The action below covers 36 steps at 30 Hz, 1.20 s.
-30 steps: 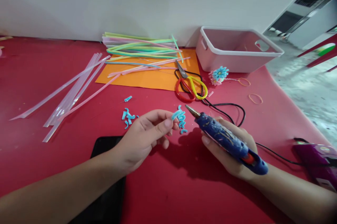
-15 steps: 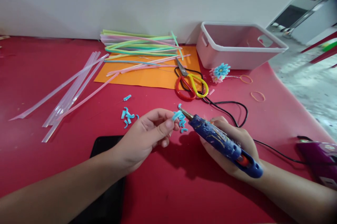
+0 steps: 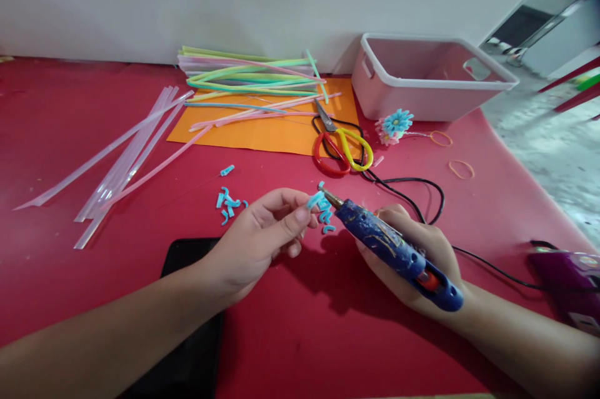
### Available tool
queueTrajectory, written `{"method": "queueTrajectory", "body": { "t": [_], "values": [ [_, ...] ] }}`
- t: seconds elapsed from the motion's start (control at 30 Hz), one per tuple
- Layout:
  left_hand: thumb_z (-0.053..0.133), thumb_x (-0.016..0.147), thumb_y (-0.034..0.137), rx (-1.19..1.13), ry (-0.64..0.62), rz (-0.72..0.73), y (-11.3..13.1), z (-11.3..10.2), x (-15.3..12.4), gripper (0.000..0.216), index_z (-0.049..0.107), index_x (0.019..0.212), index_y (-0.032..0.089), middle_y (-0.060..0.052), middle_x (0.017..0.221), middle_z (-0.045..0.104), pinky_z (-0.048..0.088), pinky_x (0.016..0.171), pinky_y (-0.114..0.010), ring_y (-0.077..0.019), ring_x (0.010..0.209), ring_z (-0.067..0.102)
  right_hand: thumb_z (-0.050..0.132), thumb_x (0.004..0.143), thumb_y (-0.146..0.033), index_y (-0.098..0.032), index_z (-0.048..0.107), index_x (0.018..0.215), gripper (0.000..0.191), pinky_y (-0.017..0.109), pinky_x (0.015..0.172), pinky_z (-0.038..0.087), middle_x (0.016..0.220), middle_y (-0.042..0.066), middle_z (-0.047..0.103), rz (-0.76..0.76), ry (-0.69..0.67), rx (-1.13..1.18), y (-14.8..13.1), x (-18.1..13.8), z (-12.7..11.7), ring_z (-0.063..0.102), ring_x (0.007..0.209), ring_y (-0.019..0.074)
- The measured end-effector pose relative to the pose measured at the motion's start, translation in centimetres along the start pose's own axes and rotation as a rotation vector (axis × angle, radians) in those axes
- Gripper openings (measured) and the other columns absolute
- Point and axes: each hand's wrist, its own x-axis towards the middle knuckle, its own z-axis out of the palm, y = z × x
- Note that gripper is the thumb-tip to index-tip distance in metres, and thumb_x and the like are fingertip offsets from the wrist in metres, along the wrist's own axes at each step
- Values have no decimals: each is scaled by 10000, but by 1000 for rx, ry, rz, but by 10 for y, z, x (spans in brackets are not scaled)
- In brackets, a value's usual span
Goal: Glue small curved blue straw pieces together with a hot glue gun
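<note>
Blue curl (image 3: pixel 314 200): your left hand (image 3: pixel 262 233) is pinching it between fingers, nearer you than the scissors (image 3: pixel 342 137).
Glue gun (image 3: pixel 398 254): your right hand (image 3: pixel 429 242) is gripping it — nozzle (image 3: pixel 333 199) meeting or nearly meeting the curl.
Flowers (image 3: pixel 398 121): lying right of the scissors, apparently finished.
Loose blue pieces (image 3: pixel 325 217): lying nearer you than the scissors — seemingly unglued.

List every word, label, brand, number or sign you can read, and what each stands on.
No text can be read with certainty.
Blue hot-glue gun with a metal nozzle: faint pale marks, possibly lettering, too blurred to read.
Shiny purple box-like object at the right edge: a pale label-like patch, too small and blurred to read.
</note>
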Motion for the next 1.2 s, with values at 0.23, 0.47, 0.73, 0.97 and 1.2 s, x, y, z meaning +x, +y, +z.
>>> {"method": "queueTrajectory", "body": {
  "t": [0.23, 0.47, 0.73, 0.97, 1.2],
  "values": [
    [863, 729, 387, -2, 0, 53, 0, 0, 0, 211, 732, 798, 236, 61, 727, 672, 431, 533, -142, -32, 535, 537, 667, 825, -128, -247, 541, 874, 180, 274, 585, 474, 651, -36, 580, -17, -15, -26, 1, -1, 0, 602, 605, 150],
    [880, 704, 385, -11, 15, 50, 0, 0, -1, 219, 740, 799, 245, 63, 712, 672, 431, 527, -140, -34, 532, 540, 672, 819, -139, -244, 540, 862, 174, 282, 606, 483, 658, -42, 586, -20, -1, -19, 1, -1, 1, 593, 592, 148],
    [873, 719, 374, -9, 9, 47, 0, -1, -1, 213, 735, 803, 235, 60, 711, 677, 431, 536, -146, -35, 533, 542, 654, 824, -96, -244, 531, 872, 199, 275, 636, 475, 670, -45, 575, -46, -6, -34, 1, 0, 0, 570, 604, 133],
    [882, 699, 350, -44, 26, 9, 4, 3, -1, 241, 706, 759, 196, 45, 695, 666, 408, 532, -160, -44, 529, 535, 644, 853, -158, -258, 527, 923, 169, 307, 631, 459, 698, -21, 602, -78, -25, -64, 4, -2, 0, 577, 629, 161],
    [843, 724, 283, -66, 48, 27, 6, 4, -2, 186, 687, 726, 180, 33, 659, 627, 409, 544, -186, -61, 546, 515, 654, 846, -172, -266, 528, 937, 181, 315, 611, 437, 719, -13, 613, -63, -53, -64, 6, -3, -2, 594, 653, 173]
  ]
}}
